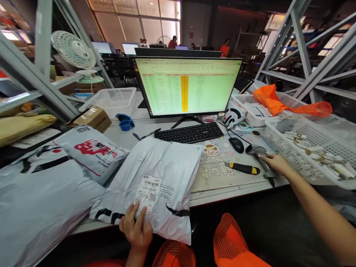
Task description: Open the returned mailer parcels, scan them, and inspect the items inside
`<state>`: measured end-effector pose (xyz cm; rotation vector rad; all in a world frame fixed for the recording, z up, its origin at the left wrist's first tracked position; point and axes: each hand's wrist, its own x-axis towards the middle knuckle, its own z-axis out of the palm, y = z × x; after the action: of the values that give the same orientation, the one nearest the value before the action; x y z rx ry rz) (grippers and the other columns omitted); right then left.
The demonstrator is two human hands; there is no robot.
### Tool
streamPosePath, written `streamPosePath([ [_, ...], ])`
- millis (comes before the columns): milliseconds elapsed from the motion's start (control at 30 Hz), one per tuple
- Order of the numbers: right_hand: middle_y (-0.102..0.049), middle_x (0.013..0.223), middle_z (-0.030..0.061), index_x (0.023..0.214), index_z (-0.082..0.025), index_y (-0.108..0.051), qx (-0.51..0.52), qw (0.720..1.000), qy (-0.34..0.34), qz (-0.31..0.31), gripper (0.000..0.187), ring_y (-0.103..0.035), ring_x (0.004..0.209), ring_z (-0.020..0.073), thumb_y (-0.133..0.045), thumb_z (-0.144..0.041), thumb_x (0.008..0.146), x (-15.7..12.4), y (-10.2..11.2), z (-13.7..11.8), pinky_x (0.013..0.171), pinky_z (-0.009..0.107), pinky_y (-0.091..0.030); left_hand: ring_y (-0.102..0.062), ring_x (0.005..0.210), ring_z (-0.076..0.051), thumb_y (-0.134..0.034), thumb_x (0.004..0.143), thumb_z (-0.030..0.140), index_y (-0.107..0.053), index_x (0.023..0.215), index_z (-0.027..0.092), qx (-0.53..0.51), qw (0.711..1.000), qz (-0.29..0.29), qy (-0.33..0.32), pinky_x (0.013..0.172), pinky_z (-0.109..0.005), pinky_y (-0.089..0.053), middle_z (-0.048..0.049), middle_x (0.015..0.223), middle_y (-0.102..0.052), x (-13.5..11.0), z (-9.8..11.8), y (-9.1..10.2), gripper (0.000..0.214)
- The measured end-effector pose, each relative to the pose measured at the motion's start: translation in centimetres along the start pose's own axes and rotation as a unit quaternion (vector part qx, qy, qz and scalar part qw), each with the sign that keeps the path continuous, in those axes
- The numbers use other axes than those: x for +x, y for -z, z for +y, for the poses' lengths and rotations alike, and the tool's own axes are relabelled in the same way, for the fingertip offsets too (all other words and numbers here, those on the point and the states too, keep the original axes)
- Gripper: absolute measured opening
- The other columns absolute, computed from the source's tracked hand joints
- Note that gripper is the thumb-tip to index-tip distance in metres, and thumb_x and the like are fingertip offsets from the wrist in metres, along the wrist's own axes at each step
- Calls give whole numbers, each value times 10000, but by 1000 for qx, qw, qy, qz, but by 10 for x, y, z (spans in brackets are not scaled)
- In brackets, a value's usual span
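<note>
A grey plastic mailer bag (164,178) with a white shipping label (148,193) lies on the desk's front edge. My left hand (136,230) rests on its near end, fingers spread flat beside the label. My right hand (274,163) reaches to the right side of the desk and curls around a grey handheld barcode scanner (260,154) lying beside the white basket. A yellow-and-black utility knife (243,168) lies on the desk mat just left of that hand.
A monitor (187,87) showing a spreadsheet, a black keyboard (191,132) and a mouse (236,144) stand behind. More grey mailers (41,193) are stacked at left. White baskets (306,155) fill the right. A cardboard box (91,118) and fan (73,50) sit at far left.
</note>
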<state>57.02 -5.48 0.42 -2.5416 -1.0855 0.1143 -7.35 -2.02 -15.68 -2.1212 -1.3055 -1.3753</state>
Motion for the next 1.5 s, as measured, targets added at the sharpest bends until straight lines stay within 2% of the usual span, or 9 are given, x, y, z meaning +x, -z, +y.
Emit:
streamPosePath([
  [133, -719, 1131, 223, 1160, -90, -750, -67, 992, 87, 62, 464, -639, 1095, 347, -518, -424, 937, -16, -6, -65, 961, 421, -471, -527, 1361, -371, -463, 930, 283, -519, 1461, 353, -4, 999, 28, -22, 1039, -620, -388, -151, 1430, -589, -11, -12, -12, 539],
  [233, -700, 1242, 156, 1310, -134, -677, -64, 963, 259, -24, 437, -611, 1128, 255, -436, -283, 977, -17, -32, -154, 990, 328, -449, -517, 1367, -382, -445, 941, 275, -506, 1475, 349, -9, 999, 31, -7, 1057, -657, -366, -160, 1456, -564, -9, -9, -12, 543],
  [367, -610, 1411, 155, 1404, -129, -593, -71, 947, 309, -45, 466, -459, 1324, 278, -482, -306, 988, -2, -79, -239, 1097, 358, -339, -467, 1418, -385, -439, 953, 215, -457, 1521, 337, -20, 999, 13, 21, 1081, -674, -361, -170, 1493, -528, -7, 3, -5, 581],
  [667, -576, 1347, 270, 1272, -38, -652, -95, 955, 279, -26, 512, -386, 1306, 382, -421, -421, 1022, 8, -112, -269, 1075, 496, -284, -302, 1533, -382, -434, 969, 178, -302, 1596, 321, -8, 995, -73, 74, 1121, -709, -324, -198, 1548, -444, -10, 31, 28, 657],
  [833, -552, 1433, 213, 1422, -92, -561, -94, 955, 279, -32, 553, -425, 1337, 348, -426, -452, 1025, -4, -90, -244, 1089, 446, -323, -398, 1476, -380, -677, 871, 325, -553, 1390, 316, -64, 994, -89, -23, 1174, -651, -283, -167, 1311, -632, 10, 97, 51, 534],
  [967, -641, 1342, 181, 1350, -137, -638, -111, 956, 261, -74, 505, -544, 1266, 339, -460, -463, 1008, -35, -63, -165, 1033, 428, -406, -428, 1445, -408, -736, 836, 285, -684, 1259, 275, -70, 986, -145, 50, 1202, -652, -195, -160, 1383, -624, 34, 144, 36, 426],
  [1133, -617, 1369, 206, 1424, -114, -566, -154, 959, 231, -63, 592, -557, 1269, 374, -554, -485, 964, -83, -57, -69, 1035, 490, -430, -492, 1394, -348, -604, 876, 130, -743, 1150, 322, -119, 987, -107, -15, 1200, -637, -199, -103, 1339, -651, 46, 119, 24, 362],
  [1300, -667, 1174, 225, 1311, -44, -632, -128, 949, 289, 8, 487, -621, 1102, 363, -441, -396, 1033, -99, -68, -31, 965, 505, -482, -477, 1381, -395, -537, 973, 391, -685, 1222, 237, -142, 966, -174, -128, 1166, -677, -223, -165, 1317, -649, 54, 69, 69, 328],
  [1500, -648, 1172, 187, 1365, -99, -609, 78, 894, 440, 39, 463, -652, 1039, 302, -501, -401, 1031, -126, -63, -54, 918, 419, -549, -648, 1032, -298, -627, 956, 400, -691, 1128, 189, 1, 963, -263, -61, 915, -443, -458, -127, 1093, -714, 117, 122, 78, 279],
])
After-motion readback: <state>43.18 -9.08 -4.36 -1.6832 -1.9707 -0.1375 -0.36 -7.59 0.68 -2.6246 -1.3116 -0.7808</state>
